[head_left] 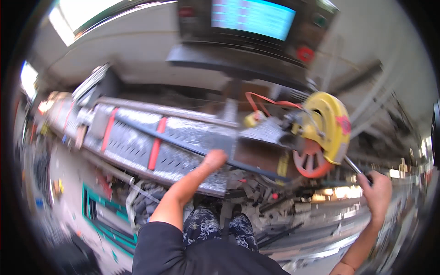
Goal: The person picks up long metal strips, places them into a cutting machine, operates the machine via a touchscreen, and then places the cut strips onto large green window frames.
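Note:
A long dark bar or profile (160,136) lies slantwise along the metal work table (192,176), its right end reaching toward the saw. My left hand (215,159) is closed around it near the table's right end. At the right stands a cut-off saw with a yellow blade guard (337,126) and a red-orange spoked disc (313,160) below it. From the saw a metal handle (353,166) sticks out toward me, and my right hand (378,190) grips its end. Blur hides fine detail, and I cannot tell whether the disc touches the bar.
Red strips (157,145) cross the slotted table. A control panel with a lit screen (253,19) and a red button (305,54) hangs above its back. Offcuts (245,185) are heaped below the saw. A green frame (107,215) lies on the floor at left; long profiles (316,243) lie at right.

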`<state>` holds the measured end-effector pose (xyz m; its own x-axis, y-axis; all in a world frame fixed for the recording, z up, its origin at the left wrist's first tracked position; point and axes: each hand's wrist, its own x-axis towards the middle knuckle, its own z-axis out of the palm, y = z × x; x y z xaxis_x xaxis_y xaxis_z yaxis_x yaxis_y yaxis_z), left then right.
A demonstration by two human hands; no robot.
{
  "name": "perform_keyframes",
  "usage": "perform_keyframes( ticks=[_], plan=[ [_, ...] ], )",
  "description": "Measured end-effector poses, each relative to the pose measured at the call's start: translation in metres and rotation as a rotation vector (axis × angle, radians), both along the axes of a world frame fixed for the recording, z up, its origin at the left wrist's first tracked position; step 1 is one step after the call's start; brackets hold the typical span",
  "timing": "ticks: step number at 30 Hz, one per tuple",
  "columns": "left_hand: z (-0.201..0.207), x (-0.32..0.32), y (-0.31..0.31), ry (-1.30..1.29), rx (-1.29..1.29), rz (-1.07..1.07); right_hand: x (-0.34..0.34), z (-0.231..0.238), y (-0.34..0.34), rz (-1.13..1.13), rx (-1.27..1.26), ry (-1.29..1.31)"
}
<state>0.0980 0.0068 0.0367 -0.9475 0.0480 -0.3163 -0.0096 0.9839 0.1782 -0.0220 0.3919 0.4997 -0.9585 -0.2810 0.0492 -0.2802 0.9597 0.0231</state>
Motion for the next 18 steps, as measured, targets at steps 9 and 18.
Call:
perform_keyframes(
  ticks=[9,18],
  plan=[
    [0.081,0.091,0.148,-0.010,0.262,-0.202,-0.021,-0.033,0.025,0.718,-0.234,0.854],
    [0.194,0.138,0.269,-0.032,0.261,-0.119,0.204,-0.176,0.055,0.639,0.155,-0.809]
  ],
)
